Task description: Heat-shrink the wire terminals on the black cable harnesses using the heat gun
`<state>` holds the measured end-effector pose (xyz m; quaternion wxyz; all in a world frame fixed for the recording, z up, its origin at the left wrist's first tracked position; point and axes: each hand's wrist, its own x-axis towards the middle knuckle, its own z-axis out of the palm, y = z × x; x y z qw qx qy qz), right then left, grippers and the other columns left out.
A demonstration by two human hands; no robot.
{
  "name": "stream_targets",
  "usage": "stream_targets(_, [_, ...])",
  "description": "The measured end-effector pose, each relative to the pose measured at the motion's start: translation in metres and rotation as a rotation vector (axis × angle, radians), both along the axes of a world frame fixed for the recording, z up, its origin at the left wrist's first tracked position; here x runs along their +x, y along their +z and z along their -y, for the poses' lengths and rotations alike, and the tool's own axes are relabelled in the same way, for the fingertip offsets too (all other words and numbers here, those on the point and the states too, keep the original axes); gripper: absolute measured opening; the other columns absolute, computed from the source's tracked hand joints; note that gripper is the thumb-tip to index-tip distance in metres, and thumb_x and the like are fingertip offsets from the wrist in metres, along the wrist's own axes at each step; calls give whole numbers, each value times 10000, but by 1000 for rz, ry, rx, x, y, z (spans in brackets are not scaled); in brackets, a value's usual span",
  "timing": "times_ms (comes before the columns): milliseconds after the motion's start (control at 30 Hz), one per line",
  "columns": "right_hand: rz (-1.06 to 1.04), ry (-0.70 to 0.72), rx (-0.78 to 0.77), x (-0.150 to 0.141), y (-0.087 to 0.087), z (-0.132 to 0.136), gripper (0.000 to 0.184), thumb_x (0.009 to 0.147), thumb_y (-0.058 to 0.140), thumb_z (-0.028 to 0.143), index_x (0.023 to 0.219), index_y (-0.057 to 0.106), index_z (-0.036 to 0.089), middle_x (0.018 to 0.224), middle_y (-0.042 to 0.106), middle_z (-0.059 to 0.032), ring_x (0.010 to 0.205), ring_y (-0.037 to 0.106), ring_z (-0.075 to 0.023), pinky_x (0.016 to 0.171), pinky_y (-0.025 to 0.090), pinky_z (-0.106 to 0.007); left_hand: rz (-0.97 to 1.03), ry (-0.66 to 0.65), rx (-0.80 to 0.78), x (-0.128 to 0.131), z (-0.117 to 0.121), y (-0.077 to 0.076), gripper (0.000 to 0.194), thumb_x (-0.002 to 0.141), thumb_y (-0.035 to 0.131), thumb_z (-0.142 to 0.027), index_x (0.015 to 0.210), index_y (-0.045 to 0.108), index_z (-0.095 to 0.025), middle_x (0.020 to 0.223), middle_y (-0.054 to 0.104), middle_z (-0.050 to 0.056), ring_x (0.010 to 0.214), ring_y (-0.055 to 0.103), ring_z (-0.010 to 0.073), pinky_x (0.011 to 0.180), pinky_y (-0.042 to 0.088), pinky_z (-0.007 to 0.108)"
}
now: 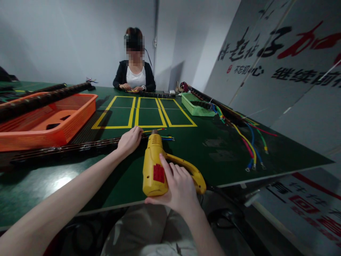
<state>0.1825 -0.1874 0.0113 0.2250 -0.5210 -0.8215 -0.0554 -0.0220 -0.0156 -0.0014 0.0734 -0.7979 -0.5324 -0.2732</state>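
My right hand (178,187) is wrapped round the rear of a yellow heat gun (153,164) with a red label, which lies on the green table (213,149) near its front edge, nozzle pointing away from me. My left hand (130,140) is closed on the end of a long black sleeved cable bundle (66,147) that runs off to the left. Coloured wire ends (165,137) stick out of the bundle just ahead of the gun's nozzle.
An orange basket (53,122) stands at the left with black cable lengths across it. Yellow tape rectangles (144,113) mark the table's middle. A green basket (195,105) and a harness of coloured wires (250,145) lie at the right. A person (134,76) sits opposite.
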Motion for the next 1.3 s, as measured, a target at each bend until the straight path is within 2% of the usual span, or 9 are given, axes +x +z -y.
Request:
stream_targets(167, [-3, -19, 47, -18, -3, 1, 1161, 617, 471, 852, 1465, 220, 100, 904, 582, -99, 794, 553, -254, 716, 432, -394, -18, 17, -10, 0, 0, 1, 281, 953, 262, -301, 1047, 505, -196, 1004, 602, 79, 855, 597, 204, 693, 428, 294])
stream_targets(367, [-9, -1, 83, -20, -5, 2, 1157, 614, 457, 864, 1462, 238, 107, 901, 584, -97, 784, 551, -251, 705, 418, -390, -12, 0, 11, -2, 0, -1, 291, 955, 255, -309, 1049, 505, -196, 1030, 590, 89, 851, 585, 209, 681, 424, 302])
stream_targets(700, [-26, 18, 17, 3, -3, -2, 1148, 619, 440, 876, 1469, 217, 137, 934, 596, -81, 829, 556, -243, 738, 405, -379, -35, -34, 43, -4, 3, 0, 292, 961, 262, -316, 1049, 515, -199, 1011, 579, 83, 887, 588, 221, 704, 439, 305])
stream_targets(967, [-28, -102, 48, 27, -3, -6, 1212, 549, 453, 912, 1460, 250, 139, 1020, 633, -120, 912, 591, -279, 801, 418, -393, -45, -58, 37, -3, 5, 3, 283, 946, 296, -290, 1080, 532, -207, 1035, 577, 79, 888, 589, 221, 678, 448, 302])
stream_targets(1300, [16, -175, 123, 19, -8, -2, 1204, 576, 447, 902, 1458, 246, 107, 1017, 625, -140, 872, 586, -285, 777, 427, -394, -31, -2, 44, 0, 3, 1, 292, 948, 293, -299, 1073, 538, -199, 1051, 598, 61, 855, 610, 205, 646, 442, 298])
